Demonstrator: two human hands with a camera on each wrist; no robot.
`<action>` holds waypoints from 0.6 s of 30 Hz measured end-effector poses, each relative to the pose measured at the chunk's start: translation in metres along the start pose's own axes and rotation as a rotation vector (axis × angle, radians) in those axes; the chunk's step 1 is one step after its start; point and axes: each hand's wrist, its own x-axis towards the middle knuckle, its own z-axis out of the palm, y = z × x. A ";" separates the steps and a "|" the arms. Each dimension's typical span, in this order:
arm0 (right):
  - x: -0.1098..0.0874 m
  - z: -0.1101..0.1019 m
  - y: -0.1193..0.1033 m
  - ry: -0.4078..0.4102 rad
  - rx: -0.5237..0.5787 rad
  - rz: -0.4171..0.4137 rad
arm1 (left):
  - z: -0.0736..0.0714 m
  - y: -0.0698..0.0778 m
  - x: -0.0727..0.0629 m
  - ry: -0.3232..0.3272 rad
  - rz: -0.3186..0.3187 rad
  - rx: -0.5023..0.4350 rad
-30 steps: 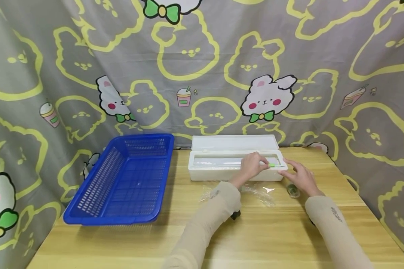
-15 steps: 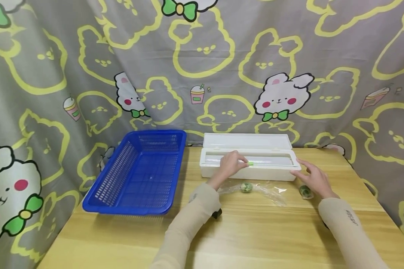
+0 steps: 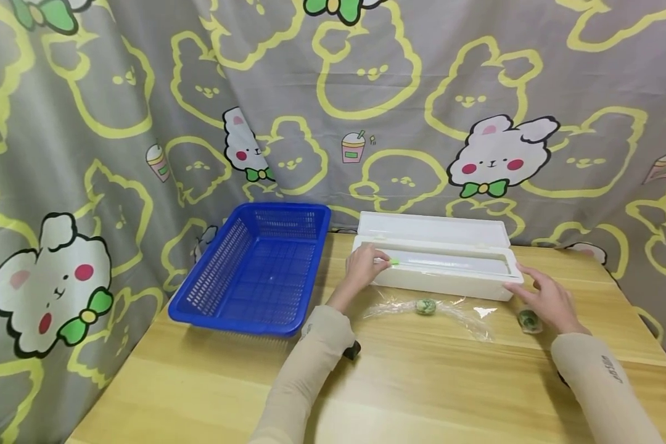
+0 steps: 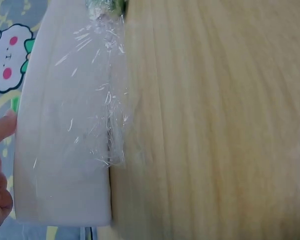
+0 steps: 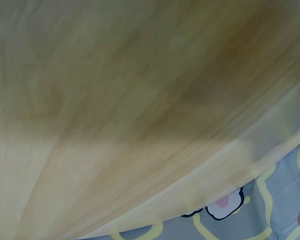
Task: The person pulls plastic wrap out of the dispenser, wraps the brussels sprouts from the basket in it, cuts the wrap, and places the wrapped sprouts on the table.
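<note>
A long white cling film dispenser (image 3: 438, 282) stands at the back of the table with its lid (image 3: 433, 229) raised. My left hand (image 3: 362, 268) pinches the small green slide cutter (image 3: 394, 262) near the box's left end. In the left wrist view, that cutter (image 4: 15, 104) shows at my fingertip, and clear film (image 4: 110, 100) hangs over the box's front. My right hand (image 3: 549, 302) grips the right end of the dispenser, thumb in front. On the film in front of the box lies a small round green-and-white thing (image 3: 425, 306). A similar film-wrapped one (image 3: 529, 320) sits beside my right hand.
A blue plastic basket (image 3: 272, 277) stands on the left of the wooden table (image 3: 422, 382). Behind everything hangs a grey patterned curtain (image 3: 288, 80). Loose clear film (image 3: 477, 320) spreads on the table in front of the dispenser.
My left hand has slid the green cutter leftward along the box from its right end. My right hand stays on the box's right end. The head view has turned left.
</note>
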 end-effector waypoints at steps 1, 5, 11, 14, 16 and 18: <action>-0.001 0.000 0.000 -0.003 -0.004 0.002 | 0.000 -0.001 -0.001 0.003 -0.003 -0.003; -0.002 0.004 -0.001 -0.020 -0.003 0.011 | 0.000 -0.008 -0.004 0.022 -0.021 -0.012; -0.001 0.007 0.000 -0.002 0.006 0.013 | -0.003 -0.026 -0.013 0.088 -0.068 -0.093; 0.000 0.005 0.002 0.015 0.017 0.004 | -0.003 -0.035 -0.017 0.125 -0.104 -0.181; 0.000 0.003 0.003 0.023 0.022 -0.002 | -0.001 -0.038 -0.018 0.150 -0.116 -0.269; 0.000 0.001 0.002 0.024 0.028 -0.006 | 0.002 -0.040 -0.017 0.163 -0.119 -0.378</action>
